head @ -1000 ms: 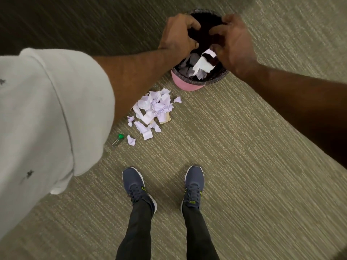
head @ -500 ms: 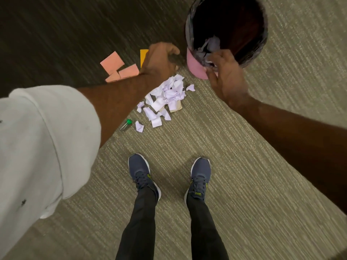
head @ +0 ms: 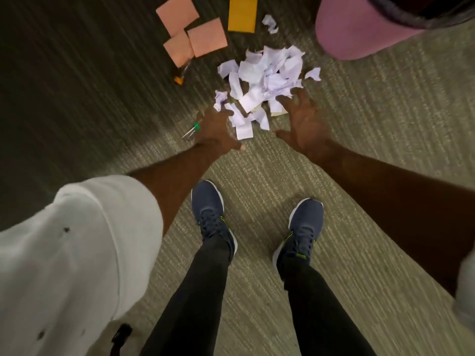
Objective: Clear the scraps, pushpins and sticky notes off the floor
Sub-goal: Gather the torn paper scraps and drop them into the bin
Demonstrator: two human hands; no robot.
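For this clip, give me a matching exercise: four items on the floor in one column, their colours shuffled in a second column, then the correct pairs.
Items
1. bin
2. scrap pile
3. pushpin beside the left hand
4. long sticky note

Colours
A. green
B. yellow-orange
C. pink
D. white

Pairs: 1-C, 2-D, 3-A, 4-B
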